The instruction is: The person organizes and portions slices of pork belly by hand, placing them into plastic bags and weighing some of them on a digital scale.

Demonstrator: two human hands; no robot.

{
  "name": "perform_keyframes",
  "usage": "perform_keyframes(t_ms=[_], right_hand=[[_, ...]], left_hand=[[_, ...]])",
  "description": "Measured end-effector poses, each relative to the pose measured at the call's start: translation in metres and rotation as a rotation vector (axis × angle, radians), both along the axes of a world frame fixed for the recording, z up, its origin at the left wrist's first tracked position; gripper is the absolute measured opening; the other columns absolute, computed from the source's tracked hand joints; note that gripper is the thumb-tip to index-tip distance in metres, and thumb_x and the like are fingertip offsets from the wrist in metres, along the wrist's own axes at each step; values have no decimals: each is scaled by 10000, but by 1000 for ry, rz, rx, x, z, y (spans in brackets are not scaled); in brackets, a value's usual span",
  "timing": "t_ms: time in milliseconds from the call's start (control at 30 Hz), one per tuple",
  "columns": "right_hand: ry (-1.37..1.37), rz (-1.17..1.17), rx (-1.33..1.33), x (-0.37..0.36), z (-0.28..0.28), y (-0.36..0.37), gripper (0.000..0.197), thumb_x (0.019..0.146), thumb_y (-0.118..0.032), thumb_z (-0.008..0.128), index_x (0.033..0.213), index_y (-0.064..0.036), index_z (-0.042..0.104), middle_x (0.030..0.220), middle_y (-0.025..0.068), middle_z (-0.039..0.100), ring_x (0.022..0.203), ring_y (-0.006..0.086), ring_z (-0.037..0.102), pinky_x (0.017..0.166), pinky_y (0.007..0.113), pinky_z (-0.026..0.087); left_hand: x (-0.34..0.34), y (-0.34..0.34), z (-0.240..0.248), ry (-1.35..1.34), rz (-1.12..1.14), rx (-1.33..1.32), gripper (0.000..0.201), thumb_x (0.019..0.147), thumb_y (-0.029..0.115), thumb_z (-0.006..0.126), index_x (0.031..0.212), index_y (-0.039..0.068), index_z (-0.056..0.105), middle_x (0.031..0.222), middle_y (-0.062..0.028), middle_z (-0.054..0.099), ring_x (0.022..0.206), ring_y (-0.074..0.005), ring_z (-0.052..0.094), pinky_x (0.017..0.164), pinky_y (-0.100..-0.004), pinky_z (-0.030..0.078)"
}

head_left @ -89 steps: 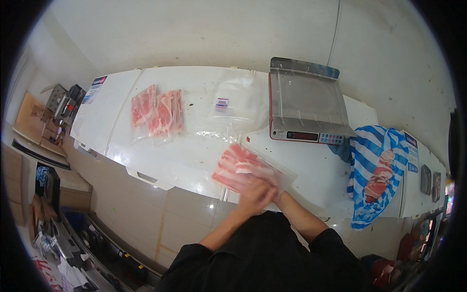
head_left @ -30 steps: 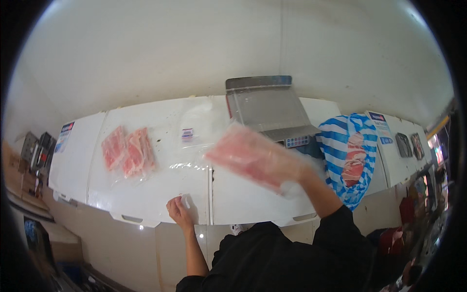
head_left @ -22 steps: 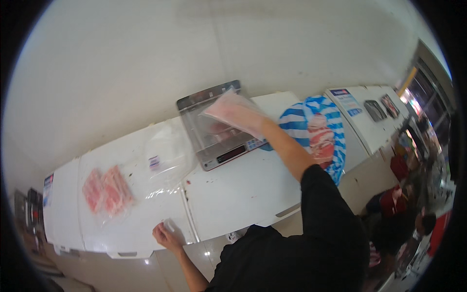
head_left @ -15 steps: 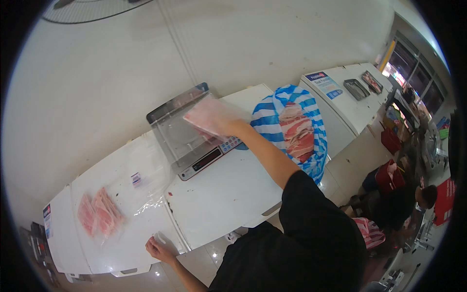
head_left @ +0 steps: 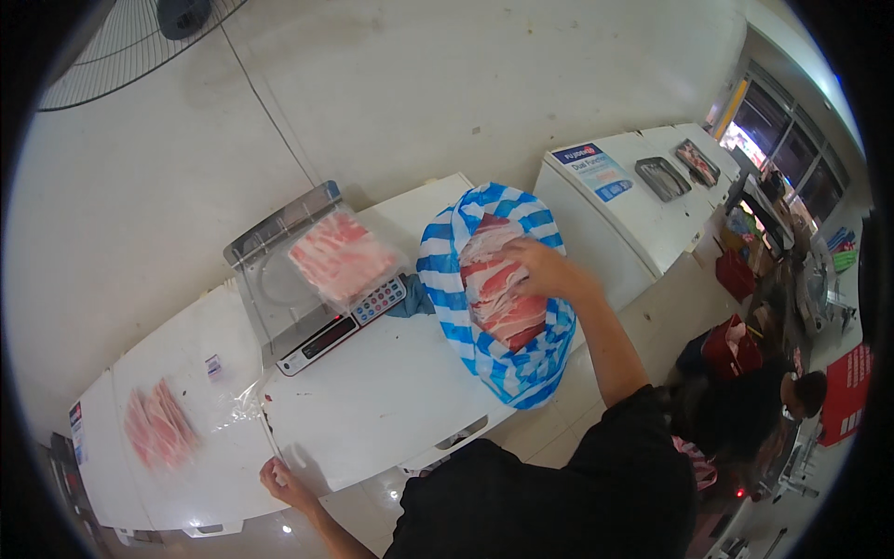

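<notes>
My right hand [head_left: 542, 268] reaches into a blue-and-white striped bag [head_left: 447, 270]. Its fingers are bent against the thin meat slices [head_left: 506, 303] inside, closed on them as far as I can see. A clear bag of sliced meat [head_left: 341, 256] lies by itself on the plate of a digital scale [head_left: 270, 289]. At the front edge of the white top, my left hand [head_left: 285, 483] rests with its fingers curled in and nothing visible in them. More packed meat slices [head_left: 160, 424] lie at the left, near a small label [head_left: 213, 366].
The white top [head_left: 372, 401] has a raised handle at its front edge. Behind it is a wall with a fan [head_left: 140, 47]. At the right stands another white freezer [head_left: 615, 219] bearing two trays [head_left: 663, 177]. A person [head_left: 803, 393] is at the far right among red containers.
My right hand has let go of the bagged meat on the scale and moved right, onto the meat in the striped bag. My left hand stays near the front edge. The view has shifted.
</notes>
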State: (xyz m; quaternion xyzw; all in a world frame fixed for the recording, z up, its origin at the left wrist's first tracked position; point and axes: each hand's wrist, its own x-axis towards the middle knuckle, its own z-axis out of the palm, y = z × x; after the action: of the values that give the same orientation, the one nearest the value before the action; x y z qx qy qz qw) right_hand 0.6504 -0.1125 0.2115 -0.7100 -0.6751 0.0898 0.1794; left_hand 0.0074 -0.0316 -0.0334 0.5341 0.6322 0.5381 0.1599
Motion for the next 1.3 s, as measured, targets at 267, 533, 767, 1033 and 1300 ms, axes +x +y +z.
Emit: perform_keyframes(t_ms=[267, 533, 767, 1033, 1300], right_hand=[[-315, 269, 40, 27, -45, 27, 768, 744, -304, 887, 1446, -173, 604, 1409, 115, 622, 1342, 363, 552, 1110, 520, 482], [-289, 396, 95, 46, -43, 32, 783, 744, -393, 891, 1450, -201, 615, 1401, 111, 650, 1317, 339, 579, 1099, 496, 486], [-149, 366, 130, 54, -47, 34, 703, 732, -371, 889, 1377, -176, 689, 1411, 129, 662, 1318, 344, 586, 1111, 475, 473], [-73, 403, 173, 55, -44, 37, 639, 773, -348, 845, 1359, -140, 701, 1381, 142, 685, 1277, 350, 619, 1111, 476, 476], [-112, 422, 137, 55, -38, 42, 663, 810, -420, 826, 1408, -178, 673, 1397, 139, 678, 1271, 349, 630, 1098, 473, 488]], left_hand=[[63, -15, 0, 129, -39, -8, 237, 1018, 183, 687, 1089, -43, 705, 1121, -142, 654, 1096, -295, 602, 988, -413, 485], [68, -16, 2, 134, 1, -27, 248, 1029, 187, 677, 1093, -52, 700, 1100, -131, 653, 1046, -266, 617, 956, -387, 497], [61, -15, -7, 128, 9, -4, 245, 1023, 187, 694, 1100, -45, 710, 1110, -123, 648, 1029, -246, 621, 937, -369, 504], [62, -15, -5, 87, 12, -18, 191, 997, 152, 703, 1049, -31, 724, 1079, -124, 680, 1052, -269, 617, 960, -396, 496], [62, -16, -5, 107, 16, -17, 170, 993, 143, 699, 1037, -20, 720, 1071, -115, 688, 1044, -274, 616, 945, -396, 500]])
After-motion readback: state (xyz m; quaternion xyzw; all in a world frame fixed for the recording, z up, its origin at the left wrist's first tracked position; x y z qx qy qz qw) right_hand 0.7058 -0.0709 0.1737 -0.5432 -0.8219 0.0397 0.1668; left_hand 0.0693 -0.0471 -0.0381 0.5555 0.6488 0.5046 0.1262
